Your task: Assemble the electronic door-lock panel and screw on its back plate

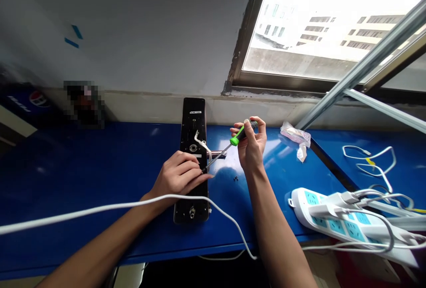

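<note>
A long black door-lock panel [192,119] lies on the blue tabletop, pointing away from me. My right hand [253,146] is wrapped round the green-and-black handle of a screwdriver [237,139]. Its shaft slants down left to the panel's right side. My left hand [179,173] rests across the panel's middle, thumb and forefinger closed about the screwdriver's tip; whatever they pinch there is hidden. A white cable with a plug [202,142] bends over the panel, and dark ribbon wires [218,155] stick out at its right. Several tiny dark screws [236,178] lie on the table right of the panel.
A white power strip [333,217] with plugs and cords sits at the right edge. A white cable [159,198] runs over my left forearm. Crumpled plastic wrapping [295,135], a metal frame bar [333,101] and a coiled white cord [382,168] are beyond.
</note>
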`<state>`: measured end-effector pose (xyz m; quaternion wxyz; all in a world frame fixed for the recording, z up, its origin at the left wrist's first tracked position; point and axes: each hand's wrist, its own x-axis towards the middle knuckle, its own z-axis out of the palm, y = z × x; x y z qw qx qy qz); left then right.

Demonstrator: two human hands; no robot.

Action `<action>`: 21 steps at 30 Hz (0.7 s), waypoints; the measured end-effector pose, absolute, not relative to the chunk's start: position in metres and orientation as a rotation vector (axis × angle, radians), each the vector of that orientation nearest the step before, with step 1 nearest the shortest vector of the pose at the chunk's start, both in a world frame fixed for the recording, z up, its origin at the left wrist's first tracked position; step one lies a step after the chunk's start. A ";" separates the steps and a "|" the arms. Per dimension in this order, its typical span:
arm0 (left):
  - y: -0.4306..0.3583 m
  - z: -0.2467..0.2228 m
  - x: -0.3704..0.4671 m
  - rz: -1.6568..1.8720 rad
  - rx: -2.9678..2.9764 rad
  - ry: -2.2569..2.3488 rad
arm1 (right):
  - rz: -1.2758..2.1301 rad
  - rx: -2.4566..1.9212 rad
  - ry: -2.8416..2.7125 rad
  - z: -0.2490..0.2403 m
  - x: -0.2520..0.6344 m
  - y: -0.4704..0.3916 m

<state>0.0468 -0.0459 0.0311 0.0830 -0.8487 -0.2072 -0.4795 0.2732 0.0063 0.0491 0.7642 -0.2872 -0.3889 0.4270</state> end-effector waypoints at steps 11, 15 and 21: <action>-0.047 0.036 0.043 -1.389 -2.581 -0.723 | 0.900 -0.657 -0.896 0.048 0.271 0.005; -0.046 0.037 0.041 -1.318 -2.624 -0.737 | 0.890 -0.655 -0.905 0.048 0.270 0.004; -0.046 0.036 0.039 -1.273 -2.627 -0.744 | 0.882 -0.667 -0.895 0.048 0.270 0.004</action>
